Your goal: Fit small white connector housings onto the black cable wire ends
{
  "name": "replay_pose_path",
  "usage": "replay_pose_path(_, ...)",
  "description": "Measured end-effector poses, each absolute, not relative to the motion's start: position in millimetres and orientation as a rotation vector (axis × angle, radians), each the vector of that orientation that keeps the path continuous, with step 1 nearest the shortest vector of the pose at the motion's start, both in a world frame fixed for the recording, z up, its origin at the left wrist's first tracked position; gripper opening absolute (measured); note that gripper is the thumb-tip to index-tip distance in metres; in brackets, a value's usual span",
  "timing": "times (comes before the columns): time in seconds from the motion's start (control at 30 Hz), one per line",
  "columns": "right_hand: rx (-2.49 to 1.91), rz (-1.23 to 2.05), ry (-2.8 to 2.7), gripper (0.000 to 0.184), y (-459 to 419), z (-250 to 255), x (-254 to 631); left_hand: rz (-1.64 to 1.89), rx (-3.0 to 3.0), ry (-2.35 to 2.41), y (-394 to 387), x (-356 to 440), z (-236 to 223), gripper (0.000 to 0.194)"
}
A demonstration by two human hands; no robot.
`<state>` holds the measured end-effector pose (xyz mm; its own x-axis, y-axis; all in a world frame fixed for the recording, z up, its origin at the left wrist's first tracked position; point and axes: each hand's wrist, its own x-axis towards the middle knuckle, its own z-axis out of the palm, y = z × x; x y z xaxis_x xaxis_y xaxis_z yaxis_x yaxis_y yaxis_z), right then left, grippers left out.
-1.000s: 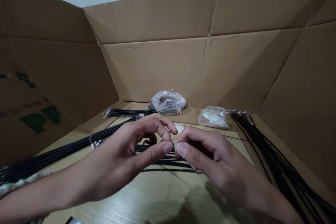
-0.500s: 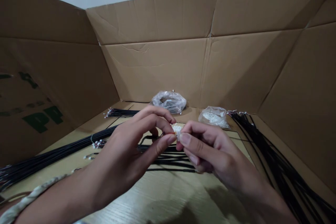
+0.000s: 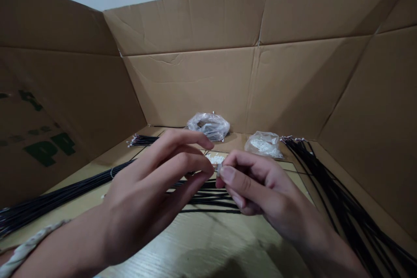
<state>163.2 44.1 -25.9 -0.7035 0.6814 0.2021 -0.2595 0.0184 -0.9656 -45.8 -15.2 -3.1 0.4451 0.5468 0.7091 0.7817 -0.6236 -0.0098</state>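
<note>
Between thumb and index finger, my right hand (image 3: 260, 186) pinches a small white connector housing (image 3: 219, 169). Thin coloured wires (image 3: 214, 167) run into its left side. My left hand (image 3: 163, 178) is closed on these wires, its thumb and a finger meeting just left of the housing; another finger is raised above. A loose wire end (image 3: 206, 152) sticks up near that raised finger. Behind the fingertips lies a pile of small white connectors (image 3: 215, 159). Black cables (image 3: 211, 202) lie on the table under both hands.
Bundles of black cable lie at left (image 3: 65, 191), far left (image 3: 143, 140) and right (image 3: 335, 195). Two clear plastic bags, one at the back (image 3: 208, 127) and one holding white parts (image 3: 264, 145), sit against the cardboard wall (image 3: 195, 82). Cardboard also stands on both sides.
My left hand has shifted left and turned, and its fingers have straightened, covering the connector ends behind it. The right hand has barely moved and keeps hold of the housing.
</note>
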Motion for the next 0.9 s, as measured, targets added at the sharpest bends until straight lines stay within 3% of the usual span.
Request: replay_pose_path(0.9, -0.481, 1.706, -1.712, 0.036, 46.7, -26.3, 163.5, -0.97, -2.671, -1.255, -5.4, -54.0, 13.3, 0.005)
